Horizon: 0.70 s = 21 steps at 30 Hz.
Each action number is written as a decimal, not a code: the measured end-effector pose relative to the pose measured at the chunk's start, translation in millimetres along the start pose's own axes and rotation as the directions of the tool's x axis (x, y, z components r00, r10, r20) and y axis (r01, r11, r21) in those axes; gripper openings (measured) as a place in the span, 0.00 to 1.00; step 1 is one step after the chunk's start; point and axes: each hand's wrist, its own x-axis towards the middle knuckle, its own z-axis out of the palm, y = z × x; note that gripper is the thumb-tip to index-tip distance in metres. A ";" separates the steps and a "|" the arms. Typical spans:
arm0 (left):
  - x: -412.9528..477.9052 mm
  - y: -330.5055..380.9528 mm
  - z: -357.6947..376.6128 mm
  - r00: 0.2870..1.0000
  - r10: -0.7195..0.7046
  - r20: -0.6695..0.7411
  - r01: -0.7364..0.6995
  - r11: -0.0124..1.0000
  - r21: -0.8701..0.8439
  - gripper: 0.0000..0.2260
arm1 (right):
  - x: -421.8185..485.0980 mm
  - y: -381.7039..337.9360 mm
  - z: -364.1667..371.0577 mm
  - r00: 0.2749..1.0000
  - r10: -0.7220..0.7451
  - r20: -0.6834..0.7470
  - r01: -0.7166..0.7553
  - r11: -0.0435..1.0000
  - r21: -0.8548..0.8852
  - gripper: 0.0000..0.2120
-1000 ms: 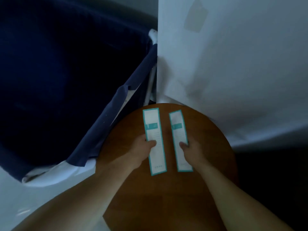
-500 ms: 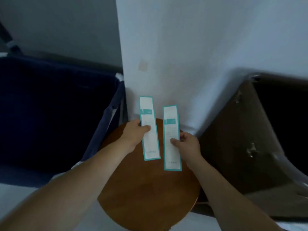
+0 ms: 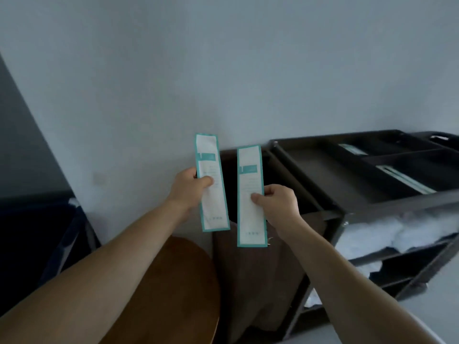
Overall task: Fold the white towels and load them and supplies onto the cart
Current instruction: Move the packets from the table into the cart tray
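Observation:
My left hand (image 3: 190, 188) pinches a long white packet with a teal border (image 3: 211, 180), held upright in the air. My right hand (image 3: 279, 203) pinches a second, matching packet (image 3: 250, 194) beside it, a little lower. Both packets hang in front of the wall, left of the dark cart (image 3: 372, 207). The cart's top tray (image 3: 323, 167) has dividers, and similar packets (image 3: 407, 178) lie in its compartments. Folded white towels (image 3: 387, 232) fill the shelf under the tray.
A round wooden table (image 3: 178, 289) sits below my arms. A brown fabric bag (image 3: 248, 281) hangs on the cart's left end. A dark blue laundry hamper (image 3: 34, 232) stands at the left against the wall.
Both hands have lifted the two packets off the round table and raised them. My view has swung up and right, bringing the cart into sight.

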 end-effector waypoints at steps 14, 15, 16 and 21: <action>-102.6 101.4 369.3 0.885 0.076 0.460 -0.070 0.997 -0.032 0.11 | -36.7 112.1 -373.5 0.884 0.180 -0.431 -0.195 0.981 0.008 0.05; -105.6 105.0 386.9 0.873 0.082 0.481 -0.077 0.997 -0.031 0.10 | -36.3 117.4 -388.8 0.871 0.186 -0.455 -0.204 0.979 0.010 0.05; -108.1 108.1 403.7 0.861 0.087 0.502 -0.083 0.996 -0.030 0.10 | -35.5 122.2 -402.7 0.858 0.196 -0.474 -0.215 0.976 0.013 0.04; -100.6 121.4 482.9 0.821 0.109 0.560 -0.088 0.994 -0.065 0.07 | -12.1 143.2 -463.4 0.819 0.215 -0.533 -0.240 0.970 0.023 0.04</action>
